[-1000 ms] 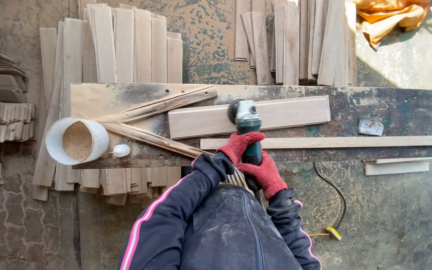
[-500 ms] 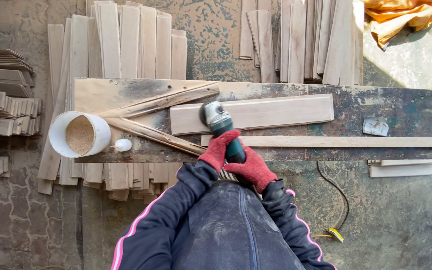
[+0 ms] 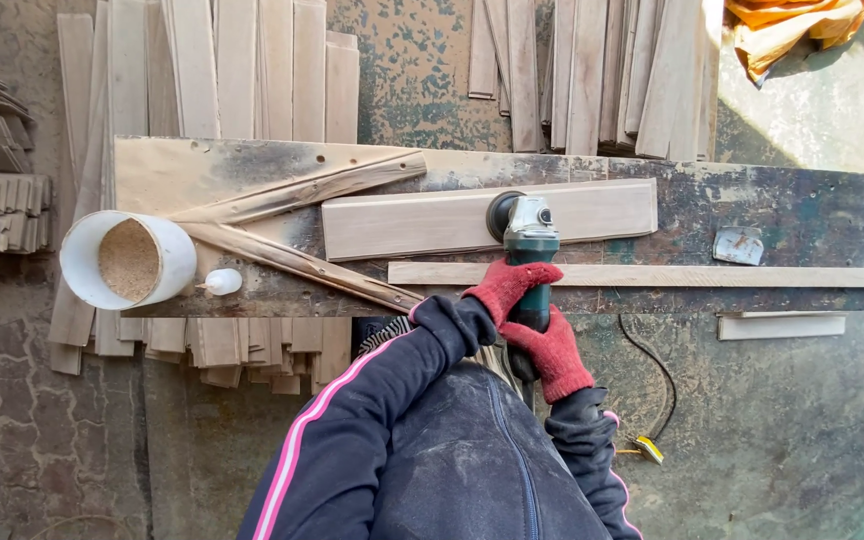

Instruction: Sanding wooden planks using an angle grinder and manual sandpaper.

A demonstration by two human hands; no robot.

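While both gloved hands grip the angle grinder (image 3: 524, 240), its head sits on the plank (image 3: 422, 222) lying flat on the desk (image 3: 802, 215).

Left hand (image 3: 505, 286) is wrapped round the green body up front, right hand (image 3: 552, 350) clenched on the rear of the handle, fingers closed tight on both. Over at the desk's left end there's a white bucket (image 3: 77, 265) pretty much full of sawdust (image 3: 128, 260), with a small white bottle (image 3: 220, 282) lying on its side just beside it. Loose boards (image 3: 252, 70) are stacked behind on the floor.

White sawdust tub (image 3: 82, 262), stacked planks (image 3: 252, 70), orange cloth (image 3: 792, 30)
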